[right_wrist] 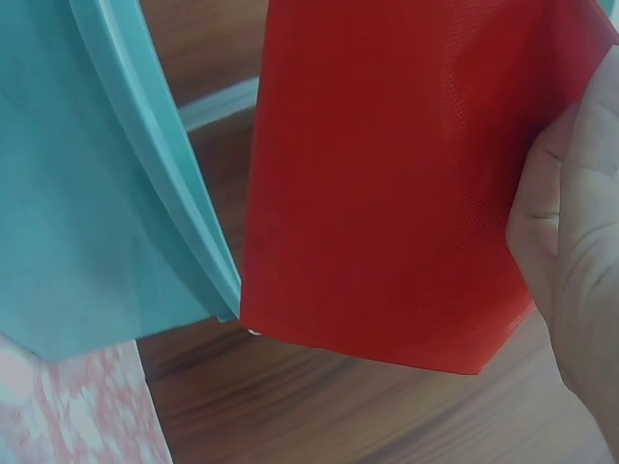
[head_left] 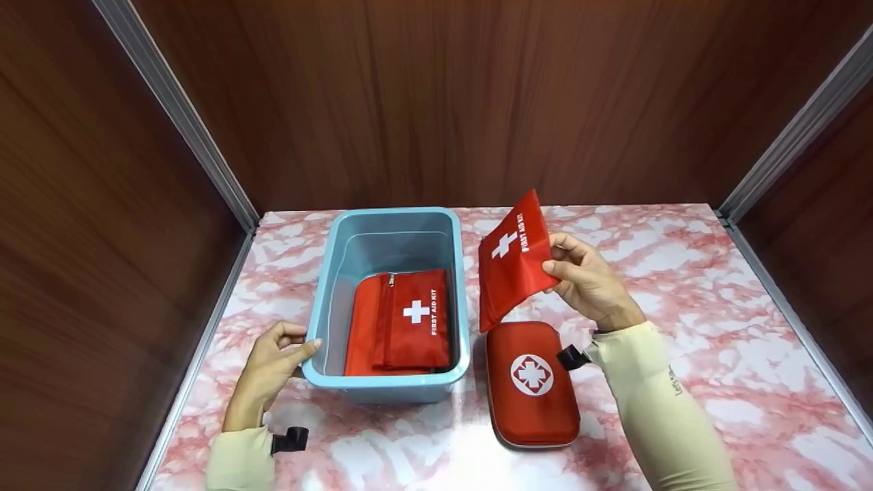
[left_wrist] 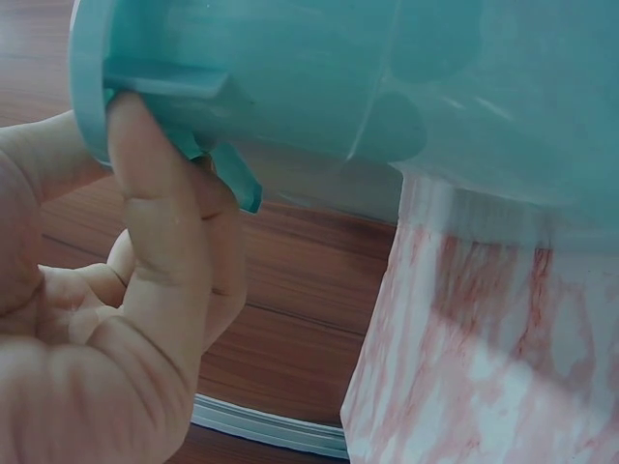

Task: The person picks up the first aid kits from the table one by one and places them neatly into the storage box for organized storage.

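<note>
With its thumb on top and fingers beneath, my left hand (head_left: 271,361) grips the left rim of a blue plastic bin (head_left: 385,382); the left wrist view shows the fingers under that rim (left_wrist: 89,77). Inside the bin a red first aid pouch (head_left: 412,344) with a white cross lies on another red item (head_left: 361,327), mostly covered. My right hand (head_left: 590,279) pinches a second red first aid pouch (head_left: 515,266) by its right edge, raised and tilted just right of the bin. In the right wrist view this pouch (right_wrist: 377,193) shows its plain side.
A red hard first aid case (head_left: 535,416) with a round white emblem lies on the table below the raised pouch, right of the bin. The pink-and-white marbled table (head_left: 736,382) is enclosed by brown wood-grain panels (head_left: 436,102) with metal edge strips.
</note>
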Action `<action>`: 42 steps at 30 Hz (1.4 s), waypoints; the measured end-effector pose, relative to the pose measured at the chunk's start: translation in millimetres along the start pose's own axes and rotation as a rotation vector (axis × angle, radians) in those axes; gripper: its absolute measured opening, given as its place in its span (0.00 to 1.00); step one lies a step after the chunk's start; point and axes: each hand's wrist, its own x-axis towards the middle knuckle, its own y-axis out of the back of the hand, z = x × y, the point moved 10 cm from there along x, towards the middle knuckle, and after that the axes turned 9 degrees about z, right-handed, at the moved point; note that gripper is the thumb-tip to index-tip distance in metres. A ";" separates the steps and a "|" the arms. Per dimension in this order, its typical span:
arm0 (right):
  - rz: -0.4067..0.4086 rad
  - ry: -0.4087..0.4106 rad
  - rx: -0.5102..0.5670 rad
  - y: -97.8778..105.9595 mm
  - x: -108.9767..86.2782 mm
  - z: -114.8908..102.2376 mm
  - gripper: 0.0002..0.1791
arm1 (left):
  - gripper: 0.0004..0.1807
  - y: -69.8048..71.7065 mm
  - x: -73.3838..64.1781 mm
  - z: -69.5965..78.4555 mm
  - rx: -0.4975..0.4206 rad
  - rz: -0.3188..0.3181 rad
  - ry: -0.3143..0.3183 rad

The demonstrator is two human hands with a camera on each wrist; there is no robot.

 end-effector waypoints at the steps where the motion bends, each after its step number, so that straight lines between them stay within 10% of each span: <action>1: 0.003 -0.003 -0.002 -0.3 0.1 0.4 0.19 | 0.16 0.0 0.1 -0.1 0.002 0.001 0.000; 42: -0.084 -0.031 -0.015 -35.8 8.2 20.6 0.14 | 0.15 -0.7 0.1 -0.9 -0.022 0.003 -0.005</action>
